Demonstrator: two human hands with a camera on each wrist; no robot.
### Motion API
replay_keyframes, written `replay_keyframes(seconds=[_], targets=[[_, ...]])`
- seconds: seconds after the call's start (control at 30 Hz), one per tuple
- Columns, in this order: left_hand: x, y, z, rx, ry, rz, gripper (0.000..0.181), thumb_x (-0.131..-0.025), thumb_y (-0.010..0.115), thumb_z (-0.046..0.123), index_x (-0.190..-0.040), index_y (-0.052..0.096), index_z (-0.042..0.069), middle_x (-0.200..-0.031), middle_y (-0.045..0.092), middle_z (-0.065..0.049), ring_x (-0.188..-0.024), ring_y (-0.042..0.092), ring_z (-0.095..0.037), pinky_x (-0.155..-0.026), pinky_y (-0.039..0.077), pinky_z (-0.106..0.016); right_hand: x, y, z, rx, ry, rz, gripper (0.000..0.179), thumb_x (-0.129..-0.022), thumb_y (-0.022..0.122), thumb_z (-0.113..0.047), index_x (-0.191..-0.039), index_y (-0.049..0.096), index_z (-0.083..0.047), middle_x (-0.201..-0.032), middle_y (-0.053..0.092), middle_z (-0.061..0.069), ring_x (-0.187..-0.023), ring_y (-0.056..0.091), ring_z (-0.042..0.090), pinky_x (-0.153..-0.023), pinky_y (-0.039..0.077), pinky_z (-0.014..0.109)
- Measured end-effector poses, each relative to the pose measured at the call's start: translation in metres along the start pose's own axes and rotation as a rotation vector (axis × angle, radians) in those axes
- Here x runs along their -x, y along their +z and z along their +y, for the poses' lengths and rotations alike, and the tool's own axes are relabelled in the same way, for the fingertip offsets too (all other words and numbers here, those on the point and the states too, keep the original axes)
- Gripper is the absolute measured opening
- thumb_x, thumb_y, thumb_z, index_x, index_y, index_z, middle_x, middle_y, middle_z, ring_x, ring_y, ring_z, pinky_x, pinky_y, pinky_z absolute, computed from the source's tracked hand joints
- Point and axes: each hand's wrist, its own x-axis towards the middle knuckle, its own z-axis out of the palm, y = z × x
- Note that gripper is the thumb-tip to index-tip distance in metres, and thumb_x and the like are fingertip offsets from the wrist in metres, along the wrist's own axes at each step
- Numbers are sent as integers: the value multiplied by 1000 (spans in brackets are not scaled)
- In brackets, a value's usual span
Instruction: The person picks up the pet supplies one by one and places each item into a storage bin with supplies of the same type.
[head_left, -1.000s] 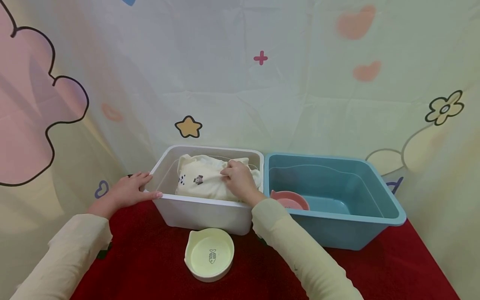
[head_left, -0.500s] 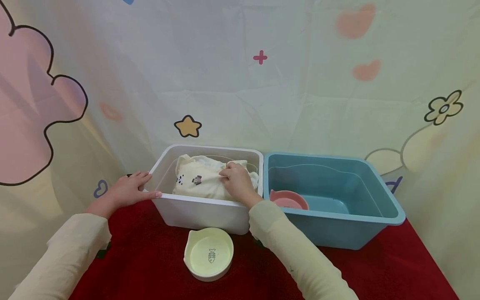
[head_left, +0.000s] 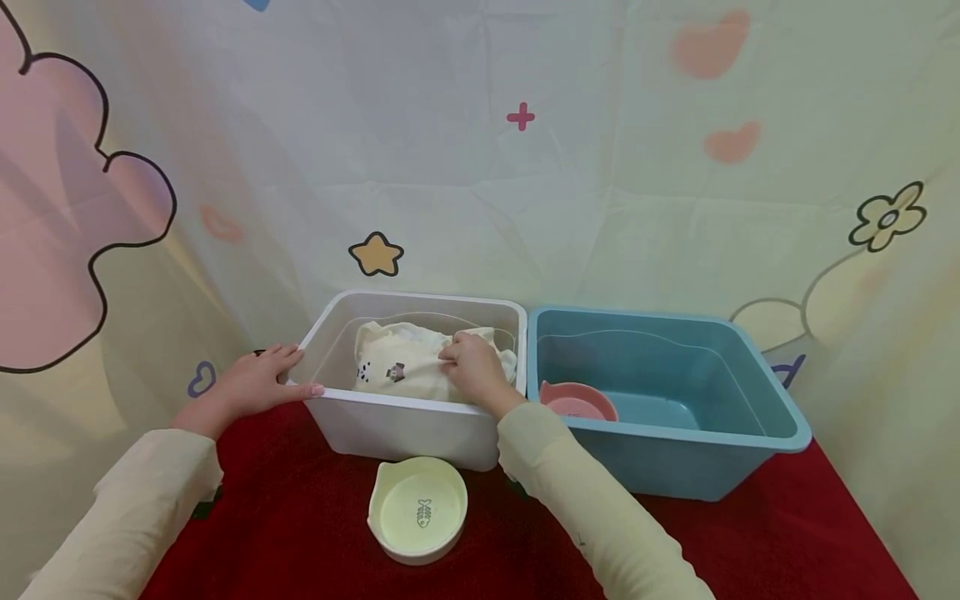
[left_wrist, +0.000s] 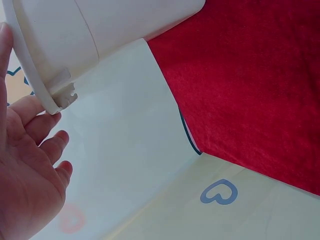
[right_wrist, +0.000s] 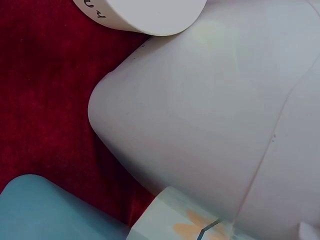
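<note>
Inside the white plastic bin point(head_left: 416, 433) lies a cream cloth point(head_left: 420, 358) printed with a small dog and a paw mark. My right hand point(head_left: 476, 367) reaches over the front rim and pinches the cloth's upper right part; the fingertips are partly hidden. My left hand point(head_left: 258, 379) rests on the bin's front left corner, thumb along the front rim and fingers spread at the left side. In the left wrist view, the left hand's fingers point(left_wrist: 47, 142) lie loosely by the rim's corner. The right hand is out of sight in the right wrist view.
A pale yellow cat-eared bowl point(head_left: 420, 510) with a fishbone print stands before the white bin on the red cloth point(head_left: 300, 517). Right beside it is a blue bin point(head_left: 675, 450) holding a pink bowl point(head_left: 577, 402). A patterned curtain point(head_left: 562, 208) hangs close behind.
The cream cloth has sunk lower inside the white bin, its upper edge now further below the back rim. Both hands have stayed nearly in place, as have the bowls.
</note>
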Motion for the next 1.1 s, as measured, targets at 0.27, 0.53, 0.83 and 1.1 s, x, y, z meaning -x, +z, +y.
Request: replay_keyframes(seconds=[0.27, 0.53, 0.83, 1.1], targets=[[2, -2, 4, 6, -3, 3, 87, -77, 53, 58, -132, 34, -6, -132, 35, -30, -101, 45, -36, -85, 38, -56, -1, 2, 0, -5, 19, -29, 13, -76, 67, -10, -88, 72, -8, -78, 57, 5, -74, 52, 19, -67, 42, 28], [3, -2, 5, 10, -7, -5, 86, -78, 53, 58, -133, 33, -6, -134, 33, -31, -111, 40, -43, -89, 34, -59, -1, 3, 0, 24, 28, -43, 13, -76, 66, -11, -88, 73, -10, -78, 58, 4, -76, 54, 20, -67, 43, 29], [1, -1, 3, 1, 8, 5, 85, -78, 53, 57, -132, 34, -7, -133, 34, -31, -110, 42, -42, -89, 35, -58, -2, 2, -1, 103, 61, -118, 14, -78, 65, -14, -90, 72, -15, -83, 62, 3, -81, 57, 21, -68, 45, 31], [1, -1, 3, 0, 7, 5, 86, -78, 53, 57, -132, 34, -7, -132, 36, -31, -96, 47, -32, -84, 39, -54, -3, 3, -1, 136, 63, -130, 13, -80, 62, -13, -87, 73, -17, -82, 62, 2, -77, 57, 19, -64, 44, 31]])
